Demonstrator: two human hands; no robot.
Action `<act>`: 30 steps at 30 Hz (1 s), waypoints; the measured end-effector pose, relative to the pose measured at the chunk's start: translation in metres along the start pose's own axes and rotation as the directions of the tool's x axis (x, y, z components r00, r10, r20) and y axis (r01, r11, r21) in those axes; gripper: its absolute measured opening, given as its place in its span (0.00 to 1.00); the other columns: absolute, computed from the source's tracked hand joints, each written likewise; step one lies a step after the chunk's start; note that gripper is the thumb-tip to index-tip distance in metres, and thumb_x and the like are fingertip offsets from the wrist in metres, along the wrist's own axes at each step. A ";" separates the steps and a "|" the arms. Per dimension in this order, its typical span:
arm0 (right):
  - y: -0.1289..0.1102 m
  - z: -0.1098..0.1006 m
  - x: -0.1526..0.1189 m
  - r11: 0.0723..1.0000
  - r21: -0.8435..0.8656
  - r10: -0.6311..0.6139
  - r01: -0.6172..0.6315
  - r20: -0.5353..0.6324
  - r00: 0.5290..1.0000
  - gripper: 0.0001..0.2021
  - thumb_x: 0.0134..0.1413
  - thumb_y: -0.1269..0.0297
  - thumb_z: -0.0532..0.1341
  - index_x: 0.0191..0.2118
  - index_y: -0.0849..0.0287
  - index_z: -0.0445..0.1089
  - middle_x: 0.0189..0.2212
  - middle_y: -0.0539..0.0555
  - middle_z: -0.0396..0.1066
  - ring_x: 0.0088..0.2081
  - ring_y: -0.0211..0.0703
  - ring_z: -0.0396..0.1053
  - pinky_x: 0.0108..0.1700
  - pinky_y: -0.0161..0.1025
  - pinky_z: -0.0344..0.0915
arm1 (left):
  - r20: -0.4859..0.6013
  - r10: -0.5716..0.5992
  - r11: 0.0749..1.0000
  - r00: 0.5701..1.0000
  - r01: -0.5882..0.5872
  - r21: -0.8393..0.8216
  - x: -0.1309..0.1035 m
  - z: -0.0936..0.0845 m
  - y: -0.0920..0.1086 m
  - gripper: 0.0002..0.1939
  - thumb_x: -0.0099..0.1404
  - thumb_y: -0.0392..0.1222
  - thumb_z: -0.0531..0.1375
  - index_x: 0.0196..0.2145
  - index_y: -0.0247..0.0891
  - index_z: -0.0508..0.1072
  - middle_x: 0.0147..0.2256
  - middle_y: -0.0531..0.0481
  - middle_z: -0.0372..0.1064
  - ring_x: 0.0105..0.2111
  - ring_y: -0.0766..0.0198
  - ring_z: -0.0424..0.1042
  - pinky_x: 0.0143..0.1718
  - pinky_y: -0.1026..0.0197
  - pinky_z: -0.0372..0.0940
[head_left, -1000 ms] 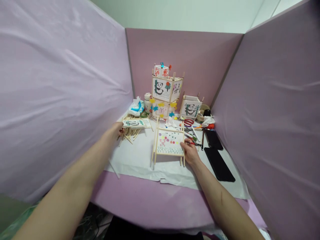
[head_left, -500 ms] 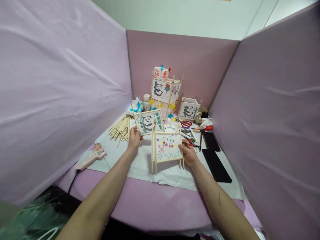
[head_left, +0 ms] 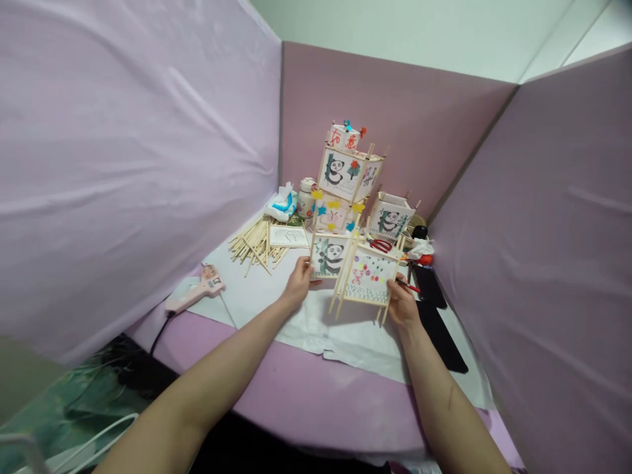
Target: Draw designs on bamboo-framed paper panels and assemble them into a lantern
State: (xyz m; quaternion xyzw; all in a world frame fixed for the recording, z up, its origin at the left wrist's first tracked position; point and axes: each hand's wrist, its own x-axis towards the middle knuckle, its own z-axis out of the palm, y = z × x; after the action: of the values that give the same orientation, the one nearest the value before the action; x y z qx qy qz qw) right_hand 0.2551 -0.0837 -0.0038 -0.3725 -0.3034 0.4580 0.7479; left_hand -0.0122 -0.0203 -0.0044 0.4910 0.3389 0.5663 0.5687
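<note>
**A craft booth walled in purple**

I sit at a small craft station. Purple fabric partitions [head_left: 123,164] close me in on three sides. My table's white sheet [head_left: 345,336] carries a bundle of wooden sticks [head_left: 254,242], a glue gun [head_left: 197,295], red scissors [head_left: 381,245] and stacked paper lanterns [head_left: 348,178] painted with pandas.

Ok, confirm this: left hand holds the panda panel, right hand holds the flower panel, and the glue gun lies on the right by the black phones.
Not quite. In the head view the left hand holds the panda panel and the right hand the flower panel, but the glue gun lies on the left, far from the black phones.
</note>
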 end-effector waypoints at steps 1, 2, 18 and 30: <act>-0.001 -0.002 0.002 1.000 0.006 -0.007 0.007 -0.012 1.000 0.18 0.35 0.66 0.74 0.34 0.52 0.69 0.33 0.46 0.78 0.36 0.46 0.76 0.46 0.49 0.73 | 0.038 -0.030 0.999 0.999 0.031 -0.029 -0.004 0.005 -0.001 0.14 0.64 0.46 0.64 0.45 0.42 0.66 0.42 0.50 0.64 0.41 0.62 0.71 0.39 0.57 0.76; -0.001 -0.004 0.003 1.000 0.011 -0.011 0.011 -0.021 1.000 0.17 0.35 0.66 0.74 0.34 0.52 0.69 0.33 0.46 0.78 0.36 0.45 0.76 0.46 0.48 0.73 | 0.074 -0.061 0.996 0.995 0.065 -0.057 -0.008 0.009 -0.003 0.15 0.64 0.47 0.64 0.45 0.42 0.66 0.42 0.49 0.65 0.40 0.63 0.72 0.40 0.56 0.76; 0.018 -0.002 0.003 1.000 -0.023 -0.010 0.008 -0.100 0.995 0.20 0.35 0.68 0.72 0.36 0.52 0.65 0.31 0.43 0.76 0.35 0.42 0.76 0.41 0.45 0.75 | 0.374 -0.327 0.833 0.868 0.451 -0.321 -0.027 0.019 0.004 0.16 0.64 0.45 0.67 0.44 0.44 0.63 0.44 0.49 0.72 0.37 0.62 0.77 0.43 0.47 0.78; 0.019 -0.001 0.003 0.997 -0.048 0.052 -0.057 -0.083 0.995 0.21 0.34 0.70 0.73 0.37 0.53 0.67 0.24 0.41 0.70 0.28 0.37 0.71 0.35 0.37 0.71 | 0.369 -0.384 0.796 0.846 0.506 -0.332 -0.025 0.017 0.001 0.14 0.67 0.42 0.63 0.48 0.45 0.65 0.48 0.47 0.73 0.40 0.59 0.78 0.42 0.49 0.78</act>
State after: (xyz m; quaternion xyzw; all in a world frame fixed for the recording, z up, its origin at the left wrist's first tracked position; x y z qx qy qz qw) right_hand 0.2484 -0.0752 -0.0202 -0.4179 -0.2738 0.4548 0.7373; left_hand 0.0006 -0.0480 -0.0024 0.3388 0.2317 0.3975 0.8206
